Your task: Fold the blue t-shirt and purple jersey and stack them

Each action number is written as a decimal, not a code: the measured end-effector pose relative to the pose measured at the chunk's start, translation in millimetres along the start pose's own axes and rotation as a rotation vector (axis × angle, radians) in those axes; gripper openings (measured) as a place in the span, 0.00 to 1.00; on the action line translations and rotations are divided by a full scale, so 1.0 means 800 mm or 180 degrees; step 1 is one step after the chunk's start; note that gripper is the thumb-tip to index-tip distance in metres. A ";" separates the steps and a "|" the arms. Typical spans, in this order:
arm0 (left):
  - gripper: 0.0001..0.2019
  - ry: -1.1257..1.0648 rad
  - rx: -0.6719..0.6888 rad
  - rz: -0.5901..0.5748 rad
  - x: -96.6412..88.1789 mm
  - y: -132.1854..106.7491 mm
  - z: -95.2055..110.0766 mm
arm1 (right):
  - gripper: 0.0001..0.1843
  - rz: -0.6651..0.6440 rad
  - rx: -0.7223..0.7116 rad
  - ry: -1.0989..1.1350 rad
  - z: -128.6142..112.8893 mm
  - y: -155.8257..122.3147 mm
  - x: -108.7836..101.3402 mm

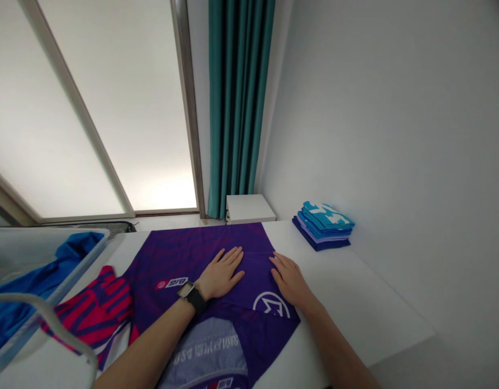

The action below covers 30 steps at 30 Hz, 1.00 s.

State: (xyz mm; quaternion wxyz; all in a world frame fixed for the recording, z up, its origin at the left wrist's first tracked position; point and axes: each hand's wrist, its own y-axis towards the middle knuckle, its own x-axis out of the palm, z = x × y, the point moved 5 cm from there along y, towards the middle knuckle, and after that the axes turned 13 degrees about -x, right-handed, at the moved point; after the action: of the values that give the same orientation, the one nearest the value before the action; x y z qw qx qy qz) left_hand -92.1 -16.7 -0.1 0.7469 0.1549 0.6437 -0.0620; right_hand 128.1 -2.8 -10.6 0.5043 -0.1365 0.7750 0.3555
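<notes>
A purple sports shirt (176, 248) with white lettering and a white circular logo lies spread on the white table (379, 308). Its right side is folded inward, and the near end shows a grey printed panel. My left hand (221, 274), with a black watch on the wrist, lies flat on the middle of the shirt, fingers spread. At the right fold edge, my right hand (288, 278) rests with fingers stretched out on the cloth. A red-and-purple striped sleeve (101, 305) sprawls at the shirt's left side.
A stack of folded blue and purple clothes (324, 226) sits at the table's back right, by the wall. On the left stands a white basket (77, 275) with blue clothing (66, 262) inside. Beyond the table are a white cabinet (249, 208) and green curtain (239, 108).
</notes>
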 end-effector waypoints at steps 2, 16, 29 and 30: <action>0.29 -0.0005 0.0006 0.0002 0.000 0.000 0.000 | 0.19 0.0241 -0.0022 0.0200 0.011 0.004 -0.002; 0.28 -0.0015 0.0024 0.0060 0.001 0.000 0.000 | 0.05 0.0039 -0.0098 0.0281 0.050 0.067 0.003; 0.28 -0.0031 0.0168 0.0054 -0.018 -0.001 0.033 | 0.08 -0.0014 0.0001 0.0151 0.052 0.066 0.005; 0.28 -0.0054 0.0252 0.0060 -0.018 0.000 0.045 | 0.07 -0.0007 0.0010 0.0154 0.053 0.066 0.006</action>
State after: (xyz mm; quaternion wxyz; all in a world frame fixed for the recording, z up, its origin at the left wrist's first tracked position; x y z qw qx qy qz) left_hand -60.2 -29.2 18.9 0.7461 0.1899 0.6329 -0.0817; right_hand 125.1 64.4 -3.4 0.4860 -0.1452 0.7874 0.3503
